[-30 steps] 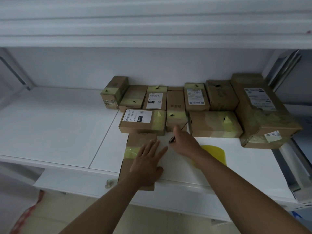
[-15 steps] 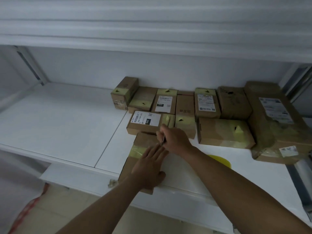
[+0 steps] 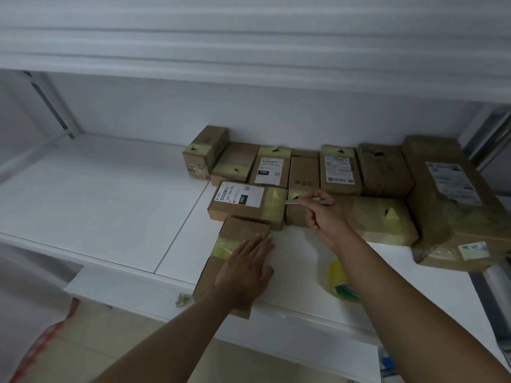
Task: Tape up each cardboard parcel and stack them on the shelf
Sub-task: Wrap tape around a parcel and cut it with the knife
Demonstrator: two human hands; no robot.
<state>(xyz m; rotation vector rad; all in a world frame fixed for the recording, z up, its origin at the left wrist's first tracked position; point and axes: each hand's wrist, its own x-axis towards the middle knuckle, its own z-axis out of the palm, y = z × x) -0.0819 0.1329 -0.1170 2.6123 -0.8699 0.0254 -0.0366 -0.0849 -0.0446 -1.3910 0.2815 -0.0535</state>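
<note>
A brown cardboard parcel (image 3: 243,229) with a band of yellowish tape across it lies at the front of the white shelf (image 3: 110,194), overhanging the edge. My left hand (image 3: 244,268) rests flat on it, fingers straight. My right hand (image 3: 325,214) hovers above the row behind and pinches a thin metal blade (image 3: 293,203) that points left. A roll of yellow tape (image 3: 338,280) lies on the shelf under my right forearm, partly hidden.
Several taped parcels stand in two rows at the back, among them a labelled box (image 3: 246,204) and a large parcel (image 3: 453,200) at the right. The shelf's left half is bare white board. Another shelf board (image 3: 249,64) hangs overhead.
My right hand has lifted off the front parcel and moved back and right with the blade, now held level. My left hand stays flat on the parcel. The view has moved closer.
</note>
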